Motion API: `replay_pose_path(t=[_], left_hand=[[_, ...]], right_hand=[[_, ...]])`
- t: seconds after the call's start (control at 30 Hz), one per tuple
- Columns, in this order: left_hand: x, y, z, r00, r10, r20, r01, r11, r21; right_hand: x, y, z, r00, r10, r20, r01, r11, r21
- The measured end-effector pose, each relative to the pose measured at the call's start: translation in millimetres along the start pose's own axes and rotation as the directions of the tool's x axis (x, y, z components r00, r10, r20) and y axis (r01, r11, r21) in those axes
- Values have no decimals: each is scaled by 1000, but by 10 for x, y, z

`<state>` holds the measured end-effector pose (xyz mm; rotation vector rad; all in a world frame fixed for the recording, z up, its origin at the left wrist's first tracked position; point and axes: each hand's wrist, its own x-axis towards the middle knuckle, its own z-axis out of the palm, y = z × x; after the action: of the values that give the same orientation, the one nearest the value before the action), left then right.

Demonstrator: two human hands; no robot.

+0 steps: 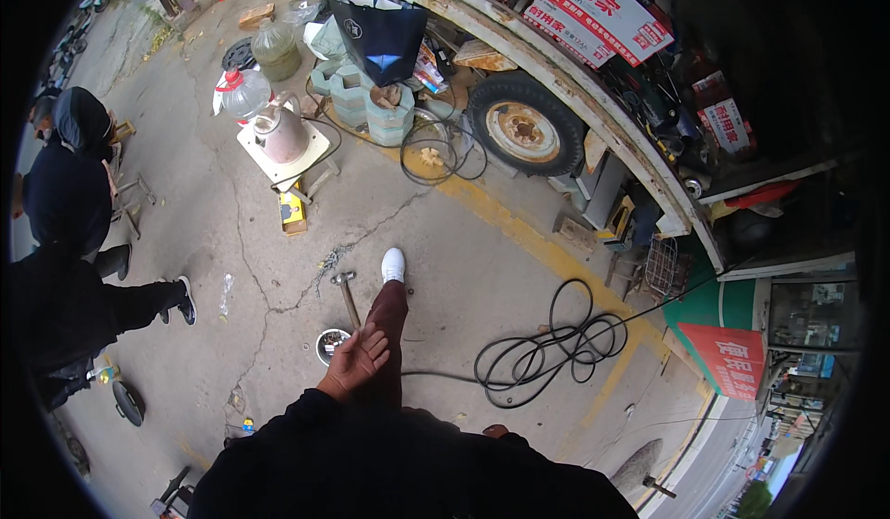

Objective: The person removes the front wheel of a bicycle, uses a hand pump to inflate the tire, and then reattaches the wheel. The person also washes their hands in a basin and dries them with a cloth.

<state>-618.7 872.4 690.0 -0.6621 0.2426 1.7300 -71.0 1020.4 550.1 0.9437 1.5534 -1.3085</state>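
My left hand (356, 363) is held out palm up in front of my leg, its fingers loosely bent with nothing in the palm. Just past its fingertips is a hammer (344, 283) with a metal head and a wooden handle; the handle's near end meets the hand's outline, and I cannot tell whether they touch. A white bowl (321, 349) of small mixed parts sits on the ground beside that hand, partly covered by it. Only a sliver of my right hand (496, 431) shows past my dark sleeve, its fingers hidden.
Black cable (556, 357) lies coiled on the pavement at right. A stool (311, 185) carries a kettle (280, 136) and a bottle (245, 97). Behind are a wheel (524, 130) and a cart's rusty frame (593, 102). People (69, 185) sit at left.
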Motion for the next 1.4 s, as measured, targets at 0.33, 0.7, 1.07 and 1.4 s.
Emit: replay_pose_path(t=[0.33,0.7,1.07,1.4], left_hand=[[2557,-4,-68,911,-333,-242,334,942,-37],[3613,178,-88,960,-161,-231,81,943,-322],[4191,-7,16,940,-154,-306,49,945,-323],[3957,258,471,899,-215,-382,224,974,-22]], right_hand=[[3228,-3473,-4541,782,-194,-592,95,976,-194],[6376,-4934,-6622,776,-299,-556,-38,857,-513],[6968,-4790,-6507,993,17,-116,-44,970,-238],[3265,-5206,-6040,826,-399,397,459,886,-65]])
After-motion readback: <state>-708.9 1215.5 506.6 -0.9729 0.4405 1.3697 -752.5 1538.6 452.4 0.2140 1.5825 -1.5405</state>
